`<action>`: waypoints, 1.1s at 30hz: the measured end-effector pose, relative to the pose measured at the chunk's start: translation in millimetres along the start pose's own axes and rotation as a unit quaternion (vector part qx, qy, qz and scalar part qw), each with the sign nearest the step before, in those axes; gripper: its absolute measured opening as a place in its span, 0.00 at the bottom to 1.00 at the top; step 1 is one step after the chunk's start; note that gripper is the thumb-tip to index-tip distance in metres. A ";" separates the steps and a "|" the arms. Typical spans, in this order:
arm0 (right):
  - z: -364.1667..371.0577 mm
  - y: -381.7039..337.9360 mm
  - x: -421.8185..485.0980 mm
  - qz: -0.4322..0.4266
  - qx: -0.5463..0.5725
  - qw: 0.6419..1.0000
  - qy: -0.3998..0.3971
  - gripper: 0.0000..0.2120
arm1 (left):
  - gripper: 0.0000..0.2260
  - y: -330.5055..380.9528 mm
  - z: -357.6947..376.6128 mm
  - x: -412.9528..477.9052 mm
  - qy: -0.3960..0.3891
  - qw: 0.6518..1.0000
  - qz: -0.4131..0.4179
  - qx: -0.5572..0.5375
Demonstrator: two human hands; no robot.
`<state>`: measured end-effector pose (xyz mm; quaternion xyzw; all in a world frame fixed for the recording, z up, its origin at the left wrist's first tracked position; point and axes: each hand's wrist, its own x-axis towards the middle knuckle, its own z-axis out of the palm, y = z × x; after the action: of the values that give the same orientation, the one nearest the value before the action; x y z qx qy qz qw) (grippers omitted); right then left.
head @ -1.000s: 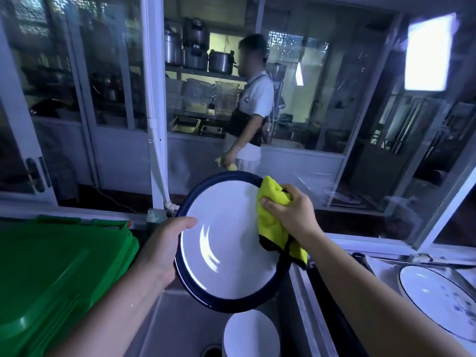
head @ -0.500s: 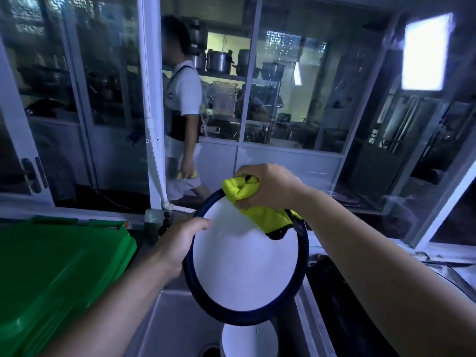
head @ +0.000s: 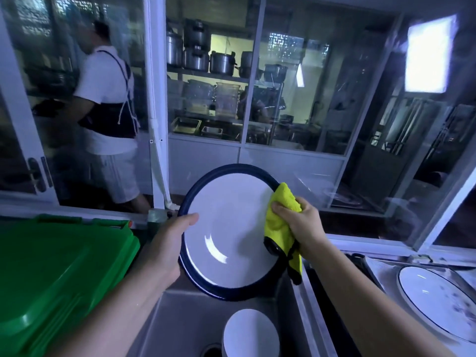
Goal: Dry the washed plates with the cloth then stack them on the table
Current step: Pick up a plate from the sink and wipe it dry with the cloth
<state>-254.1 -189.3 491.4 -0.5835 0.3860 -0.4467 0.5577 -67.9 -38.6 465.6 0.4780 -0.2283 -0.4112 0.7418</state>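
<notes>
A white plate with a dark blue rim (head: 226, 228) is held tilted over the sink. My left hand (head: 170, 243) grips its left edge, thumb on the face. My right hand (head: 298, 225) grips a bunched yellow cloth (head: 279, 225) and presses it on the plate's right edge. Below, a white plate (head: 251, 333) stands in the steel sink (head: 180, 318). A white plate with a thin blue rim (head: 438, 297) lies on the table at the right.
A green plastic bin lid (head: 56, 274) fills the left foreground beside the sink. Glass windows (head: 296, 99) run across the back. Behind them a person in a white shirt and apron (head: 105, 106) stands at the left, near shelves of metal pots (head: 206, 55).
My right hand moved the cloth from the plate's top edge down to its right edge. The plate's face turned slightly. The person behind the glass walked further left.
</notes>
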 end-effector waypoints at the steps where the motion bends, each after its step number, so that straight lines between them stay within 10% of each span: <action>1: -1.9 -3.5 -0.4 -0.021 -0.005 1.000 0.008 0.07 | 0.07 -1.1 -3.7 0.7 -0.017 1.000 -0.013 0.008; 6: -7.0 -39.3 0.7 -0.179 -0.188 0.966 -0.027 0.12 | 0.11 37.4 -9.0 10.0 -0.141 0.964 0.092 0.205; 12: 15.6 -69.2 -12.4 -0.301 -0.411 0.859 -0.057 0.17 | 0.17 60.5 39.1 17.2 -0.078 0.774 0.282 0.561; 20: 5.5 -76.5 -10.4 -0.273 -0.335 0.900 -0.050 0.16 | 0.20 50.1 38.6 3.9 -0.014 0.822 0.344 0.454; 26: -8.0 -53.5 -12.6 -0.171 -0.075 0.982 0.026 0.08 | 0.18 44.4 30.4 4.1 0.098 0.894 0.329 0.289; 33: 13.0 -6.5 -29.9 -0.040 0.165 0.976 0.140 0.03 | 0.14 10.1 41.3 -2.1 0.218 0.908 0.339 0.112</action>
<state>-251.1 -156.4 495.5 -0.4305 0.3574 -0.6035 0.5681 -95.3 -56.3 492.9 0.5294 -0.2541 0.0077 0.8094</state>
